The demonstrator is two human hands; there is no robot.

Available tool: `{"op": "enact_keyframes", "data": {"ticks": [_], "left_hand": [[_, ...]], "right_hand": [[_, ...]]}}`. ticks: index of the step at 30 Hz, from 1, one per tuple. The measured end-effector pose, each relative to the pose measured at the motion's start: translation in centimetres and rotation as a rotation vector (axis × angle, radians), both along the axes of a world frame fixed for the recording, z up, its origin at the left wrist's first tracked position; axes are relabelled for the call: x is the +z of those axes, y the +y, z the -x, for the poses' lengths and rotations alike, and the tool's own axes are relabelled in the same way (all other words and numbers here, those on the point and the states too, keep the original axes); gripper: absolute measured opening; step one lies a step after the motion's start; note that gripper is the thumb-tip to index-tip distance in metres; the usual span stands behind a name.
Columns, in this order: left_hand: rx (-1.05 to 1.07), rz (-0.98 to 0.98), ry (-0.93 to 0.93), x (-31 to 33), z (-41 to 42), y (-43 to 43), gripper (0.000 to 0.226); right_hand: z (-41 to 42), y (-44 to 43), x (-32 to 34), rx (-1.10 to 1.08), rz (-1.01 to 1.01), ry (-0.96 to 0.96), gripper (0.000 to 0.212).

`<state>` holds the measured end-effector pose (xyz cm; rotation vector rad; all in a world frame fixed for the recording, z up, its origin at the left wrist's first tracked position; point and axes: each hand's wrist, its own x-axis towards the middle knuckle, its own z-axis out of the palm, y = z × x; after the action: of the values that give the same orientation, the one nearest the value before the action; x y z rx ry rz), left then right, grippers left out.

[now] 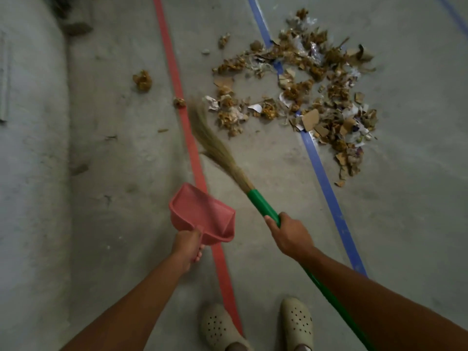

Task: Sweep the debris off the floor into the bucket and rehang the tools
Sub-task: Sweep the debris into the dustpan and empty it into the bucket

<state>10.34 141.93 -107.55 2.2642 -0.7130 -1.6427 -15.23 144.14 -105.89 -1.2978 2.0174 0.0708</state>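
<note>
Grey concrete floor (pixel 266 158) fills the view, crossed by 2 painted lines: a red line (pixel 177 92) running from the top centre down between the feet, and a blue line (pixel 326 183) to its right. At far left a paler raised strip (pixel 30 173) edges the floor.

Most of the debris (pixel 304 97) lies in 1 loose pile across the blue line, at upper right: crumpled brown scraps, cardboard bits and torn paper. 2 stray clumps sit apart, 1 well left of the red line (pixel 143 81), 1 just beside it (pixel 179 102). Bare floor stays open between the pile and the feet, and to the left of the red line.

The right hand (pixel 288 236) is closed around the green handle of the broom (pixel 263 207), whose straw head (pixel 215 145) angles up-left over the red line, tips near the pile's left edge. The left hand (pixel 186 245) grips the handle of a pink dustpan (pixel 201 214), held above the red line, mouth pointing up-left. 2 beige clogs (pixel 220 328) stand at the bottom, one either side of the red line.
</note>
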Motion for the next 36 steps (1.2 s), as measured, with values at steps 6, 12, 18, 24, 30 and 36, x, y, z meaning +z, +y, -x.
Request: {"op": "enact_keyframes", "data": {"ticks": [6,12,18,24,30,36], "left_hand": [[0.052,-0.048,-0.058,0.0,-6.0,-0.7,0.034],[0.093,-0.031,-0.075,-2.3,-8.1,-2.8,0.038],[0.056,-0.005,-0.043,-4.0,-5.7,-7.4,0.037],[0.009,-0.006,-0.002,-5.1,-1.9,-12.6,0.036],[-0.033,0.001,0.034,-4.4,1.8,-17.1,0.036],[-0.070,0.000,0.016,-2.9,5.2,-21.1,0.038]], "right_hand": [[-7.2,-2.3,-1.6,0.207,-0.092,0.004,0.057],[-8.7,-4.7,-6.0,0.287,-0.239,0.004,0.059],[-4.1,-9.8,-8.0,-0.054,-0.274,0.010,0.051],[2.2,-15.0,-8.1,-0.337,-0.239,0.036,0.054],[6.2,-17.9,-6.1,-0.505,-0.109,-0.029,0.053],[6.6,-18.5,-4.4,-0.447,-0.025,-0.006,0.052]]}}
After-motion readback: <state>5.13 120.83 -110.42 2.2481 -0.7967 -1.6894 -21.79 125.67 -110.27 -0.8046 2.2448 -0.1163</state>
